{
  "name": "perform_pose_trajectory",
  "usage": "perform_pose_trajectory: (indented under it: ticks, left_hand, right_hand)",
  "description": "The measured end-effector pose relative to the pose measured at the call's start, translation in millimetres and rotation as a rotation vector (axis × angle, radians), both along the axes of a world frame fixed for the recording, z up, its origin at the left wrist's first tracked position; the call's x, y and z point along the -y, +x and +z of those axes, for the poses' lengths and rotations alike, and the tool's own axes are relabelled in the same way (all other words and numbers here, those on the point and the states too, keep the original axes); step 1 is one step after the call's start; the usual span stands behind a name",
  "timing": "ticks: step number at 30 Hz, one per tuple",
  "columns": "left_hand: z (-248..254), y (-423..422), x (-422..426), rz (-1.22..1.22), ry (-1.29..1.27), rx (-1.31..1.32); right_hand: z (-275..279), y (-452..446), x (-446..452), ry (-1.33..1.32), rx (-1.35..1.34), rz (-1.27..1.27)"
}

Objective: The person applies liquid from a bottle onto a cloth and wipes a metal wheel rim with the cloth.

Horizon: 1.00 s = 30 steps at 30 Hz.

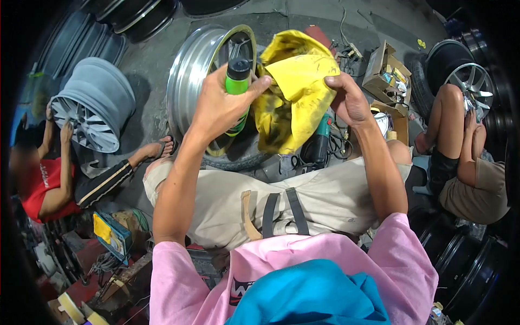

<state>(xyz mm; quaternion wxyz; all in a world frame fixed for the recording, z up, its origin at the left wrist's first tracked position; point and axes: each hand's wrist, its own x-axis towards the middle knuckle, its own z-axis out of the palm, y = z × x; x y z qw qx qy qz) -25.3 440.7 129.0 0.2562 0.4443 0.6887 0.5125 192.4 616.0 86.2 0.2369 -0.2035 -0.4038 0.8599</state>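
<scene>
My left hand (221,105) is closed around a green bottle (236,87) with a black cap, held upright in front of the wheel. My right hand (349,103) pinches the right edge of a yellow cloth (303,78), crumpled and smeared with dark stains. The cloth's left side comes up against my left fingertips; whether they grip it too is hidden. Behind the bottle, a polished silver wheel rim (187,81) stands on its edge, close to a tire (244,161) lying on the floor. A green and black power tool (319,142) lies below the cloth.
To the left, a person in a red shirt (46,181) handles a grey wheel (95,111). Another person's bent leg (447,122) and spoked wheel (470,86) are at the right. Cardboard boxes (375,73), cables (341,145) and black rims (455,260) surround my seat.
</scene>
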Motion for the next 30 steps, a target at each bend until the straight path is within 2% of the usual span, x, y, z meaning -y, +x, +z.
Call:
perform_pose_trajectory:
  ticks: [2, 7, 8, 10, 12, 15, 16, 18, 19, 20, 22, 24, 25, 26, 28, 30]
  left_hand:
    - [-2, 2, 3, -0.063, -0.094, 0.121]
    - [5, 16, 1, -0.095, -0.081, 0.302]
    - [7, 17, 1, -0.094, -0.083, 0.302]
    - [7, 17, 0, -0.078, -0.034, 0.302]
    - [4, 16, -1, -0.078, 0.011, 0.299]
    - [6, 13, 2, -0.136, 0.074, 0.234]
    - [9, 12, 4, -0.200, 0.092, 0.176]
    - [14, 9, 8, -0.293, 0.083, 0.148]
    - [17, 8, 11, -0.384, 0.076, 0.120]
    - [21, 8, 13, -0.388, 0.068, 0.125]
    - [31, 10, 16, -0.511, -0.089, 0.127]
    - [35, 13, 16, -0.541, -0.084, 0.097]
    - [36, 11, 16, -0.572, -0.104, 0.073]
    - [36, 9, 15, -0.598, -0.123, 0.048]
    - [37, 8, 15, -0.571, -0.081, 0.015]
    - [37, 0, 15, -0.512, -0.088, 0.001]
  right_hand:
    - [-4, 5, -8, 0.087, -0.011, 0.074]
    - [9, 10, 3, 0.269, 0.025, 0.280]
    - [10, 10, 4, 0.268, 0.025, 0.281]
    - [17, 11, 11, 0.505, 0.186, 0.338]
    - [17, 13, 16, 0.535, 0.168, 0.292]
    - [25, 20, 6, 0.832, 0.457, 0.624]
    - [33, 22, 6, 0.828, 0.457, 0.624]
    - [38, 26, 4, 0.989, 0.697, 0.730]
    - [37, 23, 6, 1.008, 0.637, 0.555]
    - [40, 20, 3, 0.901, 0.643, 0.524]
    - [31, 9, 10, 0.897, 0.252, 0.249]
    - [36, -4, 21, 0.920, 0.058, 0.321]
    - [43, -6, 32, 0.812, 0.054, 0.429]
    - [39, -4, 36, 0.945, 0.156, 0.481]
    - [41, -7, 42, 0.746, 0.270, 0.674]
    - [47, -5, 36, 0.731, 0.340, 0.727]
